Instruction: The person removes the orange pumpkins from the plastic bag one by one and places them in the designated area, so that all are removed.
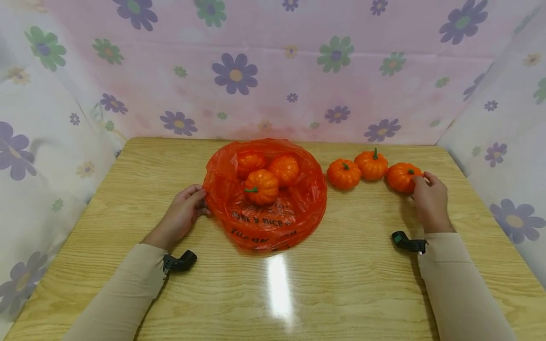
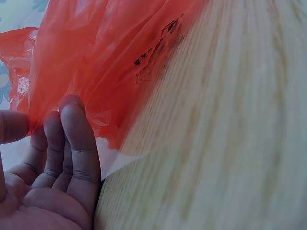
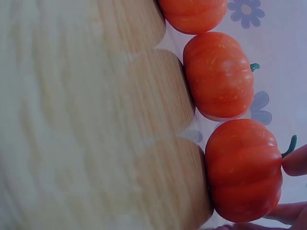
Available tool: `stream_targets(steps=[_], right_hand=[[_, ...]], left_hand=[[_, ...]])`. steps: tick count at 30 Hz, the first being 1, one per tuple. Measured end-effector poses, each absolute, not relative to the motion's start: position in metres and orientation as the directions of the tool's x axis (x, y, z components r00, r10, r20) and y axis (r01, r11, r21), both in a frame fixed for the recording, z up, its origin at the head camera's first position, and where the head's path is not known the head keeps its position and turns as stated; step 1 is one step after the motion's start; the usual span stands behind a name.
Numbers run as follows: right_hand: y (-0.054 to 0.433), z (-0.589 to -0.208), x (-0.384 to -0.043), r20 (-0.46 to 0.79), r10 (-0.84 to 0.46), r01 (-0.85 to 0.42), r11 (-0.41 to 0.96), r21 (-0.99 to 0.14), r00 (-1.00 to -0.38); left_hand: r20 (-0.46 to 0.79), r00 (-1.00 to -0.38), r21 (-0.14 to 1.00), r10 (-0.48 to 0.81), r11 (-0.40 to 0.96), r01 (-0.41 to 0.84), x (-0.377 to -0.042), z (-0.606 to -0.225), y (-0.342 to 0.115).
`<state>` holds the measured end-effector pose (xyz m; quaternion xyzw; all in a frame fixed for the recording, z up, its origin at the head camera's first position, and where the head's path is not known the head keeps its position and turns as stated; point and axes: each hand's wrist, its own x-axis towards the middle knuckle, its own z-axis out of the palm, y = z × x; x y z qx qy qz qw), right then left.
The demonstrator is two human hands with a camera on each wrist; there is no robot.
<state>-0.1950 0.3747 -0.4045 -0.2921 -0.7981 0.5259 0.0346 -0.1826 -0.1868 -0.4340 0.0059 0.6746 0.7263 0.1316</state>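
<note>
An open red plastic bag (image 1: 298, 215) with dark printing lies spread on the table, several small orange pumpkins inside it, among them one with a green stem (image 1: 262, 187). My left hand (image 1: 186, 208) pinches the bag's left edge; in the left wrist view thumb and fingers (image 2: 79, 139) meet at the red film (image 2: 96, 52). At the right, my right hand (image 1: 430, 199) grips the end pumpkin (image 1: 402, 178) of a row of 3. In the right wrist view, fingertips touch that pumpkin (image 3: 244, 172) near its stem and along its side, while it sits on the table.
Two more pumpkins, a left one (image 1: 343, 174) and a middle one (image 1: 371, 165), stand between the bag and my right hand. The wooden table (image 1: 341, 284) ends at a flowered cloth backdrop (image 1: 277, 94), with similar cloth on both sides.
</note>
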Motion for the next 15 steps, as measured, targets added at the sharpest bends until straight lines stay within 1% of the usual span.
stream_targets(steps=[2, 4, 6, 8, 11, 15], right_hand=[[0.372, -0.404, -0.194, -0.195, 0.532, 0.409, 0.319, -0.855, -0.824], [0.364, -0.403, -0.193, -0.096, 0.579, 0.347, 0.34, -0.874, -0.81], [0.352, -0.401, -0.193, 0.044, 0.621, 0.25, 0.377, -0.892, -0.783], [0.337, -0.4, -0.192, 0.18, 0.622, 0.142, 0.431, -0.891, -0.762], [0.314, -0.397, -0.189, 0.333, 0.551, 0.007, 0.524, -0.851, -0.766], [0.283, -0.394, -0.184, 0.495, 0.377, -0.176, 0.629, -0.757, -0.783]], left_hand=[[-0.171, -0.966, 0.981, 0.196, -0.055, -0.185, -0.182, -0.434, -0.187], [-0.173, -0.966, 0.981, 0.193, -0.055, -0.186, -0.182, -0.435, -0.187], [-0.172, -0.967, 0.981, 0.188, -0.054, -0.186, -0.182, -0.436, -0.187], [-0.172, -0.967, 0.981, 0.186, -0.056, -0.186, -0.182, -0.437, -0.187], [-0.17, -0.968, 0.982, 0.187, -0.055, -0.183, -0.182, -0.437, -0.186], [-0.165, -0.969, 0.983, 0.184, -0.054, -0.177, -0.182, -0.436, -0.186]])
